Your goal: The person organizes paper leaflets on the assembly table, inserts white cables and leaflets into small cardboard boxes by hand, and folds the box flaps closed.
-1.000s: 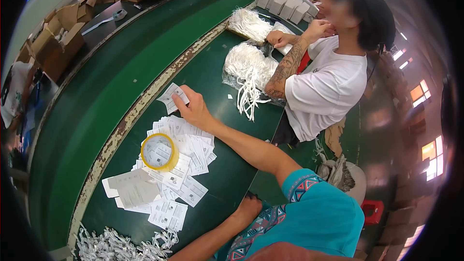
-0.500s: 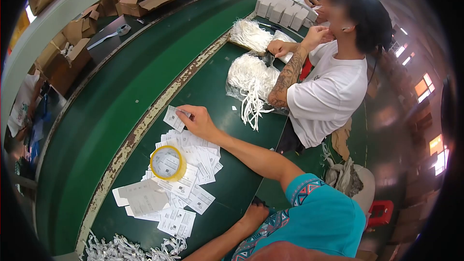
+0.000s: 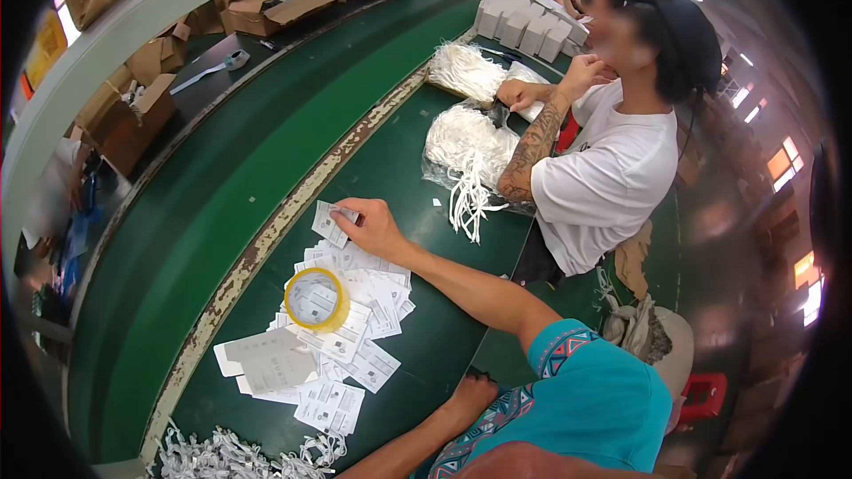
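Note:
My right hand (image 3: 371, 226) pinches a small printed paper slip (image 3: 331, 223) between thumb and fingers, at the top end of a loose heap of similar slips (image 3: 333, 405) on the green table. On the heap rests a yellow-rimmed roll of tape (image 3: 340, 302), with slips visible through its middle. A flattened white and grey carton (image 3: 271, 360) lies on the heap's lower left. My left hand (image 3: 475, 390) is at the near table edge, fingers curled in and partly in shadow; whether anything is in it is hidden.
White cable bundles (image 3: 466, 137) lie in plastic ahead of a co-worker in a white shirt (image 3: 608, 168). More white cables (image 3: 231, 459) are piled at the bottom. White boxes (image 3: 524, 22) stand farther off. A worn raised rail (image 3: 266, 248) borders the green conveyor belt (image 3: 204, 186).
The whole view has shifted slightly. My right hand still holds the slip at the heap's top end, and my left hand stays at the table edge.

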Demonstrator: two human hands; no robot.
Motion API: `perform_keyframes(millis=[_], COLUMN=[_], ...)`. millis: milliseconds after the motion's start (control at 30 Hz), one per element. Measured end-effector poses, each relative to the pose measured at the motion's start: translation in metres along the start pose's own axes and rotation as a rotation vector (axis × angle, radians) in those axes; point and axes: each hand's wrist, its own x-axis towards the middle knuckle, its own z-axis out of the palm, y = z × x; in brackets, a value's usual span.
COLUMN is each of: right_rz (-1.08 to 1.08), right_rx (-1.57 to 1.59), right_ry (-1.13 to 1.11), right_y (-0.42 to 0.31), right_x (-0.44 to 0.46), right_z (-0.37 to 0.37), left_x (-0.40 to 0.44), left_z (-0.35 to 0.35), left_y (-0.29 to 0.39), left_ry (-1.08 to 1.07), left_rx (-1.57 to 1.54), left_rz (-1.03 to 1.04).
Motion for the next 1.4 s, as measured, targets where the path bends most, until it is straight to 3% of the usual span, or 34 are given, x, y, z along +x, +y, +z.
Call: perform_keyframes(millis=[1400], right_rz=[-0.014], right_rx=[-0.002], right_ry=[0.016], right_y=[-0.001], right_x=[0.000], right_z=[-0.001], left_x=[-0.004], left_z=[0.003], left_y=[-0.004], left_ry=[0.004], left_rx=[-0.019], left_rz=[0.022])
